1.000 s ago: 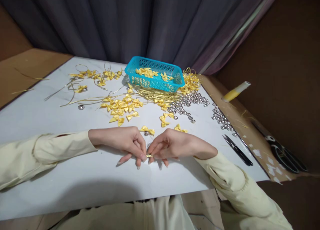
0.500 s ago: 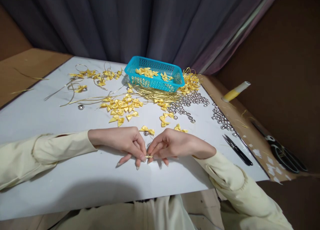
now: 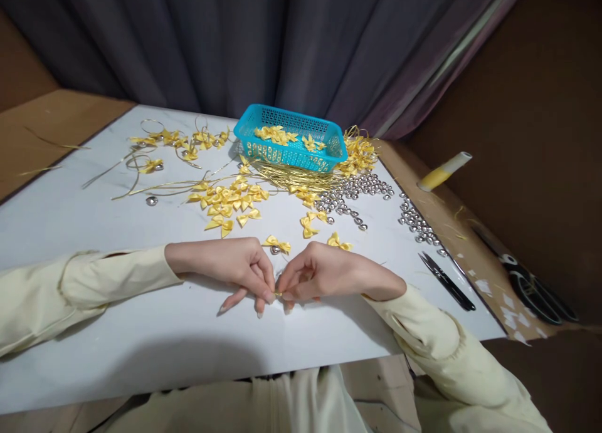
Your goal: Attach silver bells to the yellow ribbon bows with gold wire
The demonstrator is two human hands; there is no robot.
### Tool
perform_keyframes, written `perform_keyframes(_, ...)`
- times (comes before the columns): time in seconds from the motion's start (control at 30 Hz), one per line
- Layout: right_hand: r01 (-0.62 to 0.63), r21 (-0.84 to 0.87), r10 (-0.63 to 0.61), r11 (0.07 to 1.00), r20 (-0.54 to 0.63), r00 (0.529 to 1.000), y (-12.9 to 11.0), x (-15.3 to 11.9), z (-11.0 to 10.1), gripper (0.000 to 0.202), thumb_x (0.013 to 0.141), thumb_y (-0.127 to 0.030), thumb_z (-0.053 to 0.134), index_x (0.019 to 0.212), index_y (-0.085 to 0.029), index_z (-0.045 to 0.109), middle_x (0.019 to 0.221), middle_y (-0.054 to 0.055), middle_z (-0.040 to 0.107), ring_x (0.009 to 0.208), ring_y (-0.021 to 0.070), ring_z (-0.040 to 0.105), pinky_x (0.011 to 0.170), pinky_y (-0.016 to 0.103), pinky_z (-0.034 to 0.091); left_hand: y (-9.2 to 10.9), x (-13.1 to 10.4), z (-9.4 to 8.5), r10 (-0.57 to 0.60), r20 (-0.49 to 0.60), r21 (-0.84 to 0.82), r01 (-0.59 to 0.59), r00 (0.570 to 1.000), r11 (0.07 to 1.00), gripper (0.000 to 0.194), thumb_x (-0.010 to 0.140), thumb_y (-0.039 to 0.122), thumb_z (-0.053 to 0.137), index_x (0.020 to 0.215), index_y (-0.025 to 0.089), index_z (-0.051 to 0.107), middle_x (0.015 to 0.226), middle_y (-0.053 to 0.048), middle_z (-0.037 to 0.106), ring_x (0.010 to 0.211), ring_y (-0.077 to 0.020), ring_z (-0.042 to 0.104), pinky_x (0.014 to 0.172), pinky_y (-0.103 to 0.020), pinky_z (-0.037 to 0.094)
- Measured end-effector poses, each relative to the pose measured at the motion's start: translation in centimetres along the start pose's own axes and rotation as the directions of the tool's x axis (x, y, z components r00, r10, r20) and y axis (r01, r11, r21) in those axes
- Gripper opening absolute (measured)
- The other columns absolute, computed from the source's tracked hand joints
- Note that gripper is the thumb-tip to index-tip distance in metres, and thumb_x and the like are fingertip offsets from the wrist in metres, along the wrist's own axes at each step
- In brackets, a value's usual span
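Note:
Low over the near middle of the white tabletop, my left hand and my right hand meet fingertip to fingertip. Between them shows a short bit of gold cord, pinched from both sides by thumb and forefinger; the rest of it is hidden by the fingers. Just beyond the fingertips lies a yellow ribbon bow with a silver heart-shaped bead against it. Another yellow bow rests behind my right hand.
A blue plastic basket holding bows stands at the back, with gold cords before it. Loose bows lie mid-table. Silver beads spread rightward. Black thread snips and large scissors lie at the right.
The fingertips have drawn slightly closer together, so less gold cord shows between them. My right hand's lower fingers have shifted a little. Everything else stays put.

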State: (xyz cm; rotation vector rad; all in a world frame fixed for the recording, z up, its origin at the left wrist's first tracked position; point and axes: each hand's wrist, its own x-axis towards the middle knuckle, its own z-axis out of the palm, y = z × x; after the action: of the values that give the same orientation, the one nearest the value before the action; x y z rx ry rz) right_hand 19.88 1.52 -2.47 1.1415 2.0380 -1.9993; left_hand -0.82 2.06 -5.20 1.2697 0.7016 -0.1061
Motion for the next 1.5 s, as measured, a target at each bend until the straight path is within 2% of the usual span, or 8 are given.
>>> perform_keyframes(0.4, 0.076, -0.089, -0.082, 0.993, -0.066, 0.994, 0.5, -0.1, -0.1, 0.026, 0.07, -0.014, 0.056, 0.086, -0.009, 0.076, 0.065, 0.001, 0.07, 0.05, 0.0068, 0.042, 0.048, 0.018, 0.034, 0.5, -0.3, 0.5, -0.03, -0.078, -0.004, 0.03, 0.996, 1.0, 0.015, 0.076, 0.03, 0.07, 0.077, 0.016, 0.071, 0.076, -0.002, 0.074, 0.038, -0.007, 0.055, 0.046, -0.018, 0.042)
perform_keyframes(0.5, 0.088, -0.053, -0.094, 0.995, -0.126, 0.988, 0.7, -0.2, -0.2, 0.023, 0.073, -0.021, 0.061, 0.086, -0.009, 0.076, 0.067, 0.003, 0.071, 0.053, 0.0077, 0.047, 0.051, 0.018, 0.037, 0.6, -0.6, 0.4, 0.09, -0.202, 0.213, -0.046, 0.975, 0.976, 0.016, 0.078, 0.031, 0.068, 0.08, 0.017, 0.074, 0.079, -0.001, 0.075, 0.053, -0.0091, 0.061, 0.053, -0.017, 0.043)
perform_keyframes(0.6, 0.102, -0.024, -0.105, 0.994, -0.168, 0.98, 0.6, -0.2, -0.4, 0.021, 0.073, -0.021, 0.061, 0.084, -0.01, 0.076, 0.07, 0.004, 0.072, 0.061, 0.0107, 0.055, 0.059, 0.02, 0.041, 0.9, -1.0, 0.4, 0.244, -0.302, 0.467, -0.081, 0.922, 0.881, 0.016, 0.079, 0.031, 0.067, 0.083, 0.018, 0.076, 0.081, 0.0, 0.074, 0.071, -0.0124, 0.063, 0.062, -0.016, 0.043)
perform_keyframes(0.7, 0.09, -0.01, -0.09, 0.996, -0.17, 0.981, 0.4, -0.3, -0.4, 0.02, 0.072, -0.017, 0.06, 0.081, -0.01, 0.076, 0.069, 0.004, 0.072, 0.065, 0.0121, 0.057, 0.064, 0.022, 0.043, 1.3, -1.4, 0.6, 0.276, -0.284, 0.531, -0.09, 0.918, 0.843, 0.018, 0.081, 0.03, 0.064, 0.083, 0.016, 0.076, 0.083, -0.001, 0.074, 0.077, -0.0141, 0.065, 0.069, -0.016, 0.044)
perform_keyframes(0.93, 0.085, -0.06, -0.093, 0.995, -0.147, 0.985, 0.3, -0.3, -0.4, 0.021, 0.074, -0.025, 0.063, 0.082, -0.011, 0.077, 0.07, 0.005, 0.073, 0.064, 0.0128, 0.055, 0.06, 0.022, 0.041, 1.6, -1.7, 0.9, 0.208, -0.254, 0.451, -0.075, 0.945, 0.89, 0.018, 0.084, 0.026, 0.06, 0.085, 0.019, 0.076, 0.081, 0.0, 0.075, 0.08, -0.0145, 0.067, 0.073, -0.017, 0.046)
perform_keyframes(1.2, 0.079, -0.021, -0.081, 0.997, -0.124, 0.989, 0.2, -0.3, -0.3, 0.017, 0.074, -0.022, 0.064, 0.078, -0.012, 0.076, 0.066, 0.003, 0.071, 0.055, 0.0092, 0.047, 0.053, 0.02, 0.037, 1.6, -1.7, 1.0, 0.21, -0.234, 0.461, -0.081, 0.949, 0.884, 0.023, 0.087, 0.03, 0.057, 0.08, 0.019, 0.075, 0.077, 0.0, 0.073, 0.075, -0.0135, 0.065, 0.069, -0.017, 0.046)
perform_keyframes(1.4, 0.099, 0.082, -0.084, 0.992, -0.176, 0.981, 0.0, -0.4, -0.3, 0.011, 0.072, -0.019, 0.066, 0.073, -0.013, 0.074, 0.063, 0.002, 0.07, 0.052, 0.0084, 0.046, 0.052, 0.021, 0.039, 1.1, -1.5, 0.9, 0.407, -0.323, 0.609, -0.141, 0.855, 0.78, 0.02, 0.086, 0.034, 0.059, 0.081, 0.021, 0.073, 0.12, -0.005, 0.063, 0.112, -0.0213, 0.056, 0.095, -0.027, 0.041)
perform_keyframes(1.5, 0.112, 0.079, -0.094, 0.991, -0.202, 0.975, 0.0, -0.4, -0.3, 0.012, 0.073, -0.021, 0.065, 0.073, -0.013, 0.074, 0.063, 0.002, 0.07, 0.053, 0.0088, 0.047, 0.053, 0.021, 0.04, 0.7, -1.4, 0.9, 0.461, -0.324, 0.633, -0.173, 0.826, 0.755, 0.022, 0.089, 0.032, 0.054, 0.081, 0.02, 0.07, 0.121, -0.005, 0.062, 0.116, -0.0226, 0.053, 0.095, -0.029, 0.041)
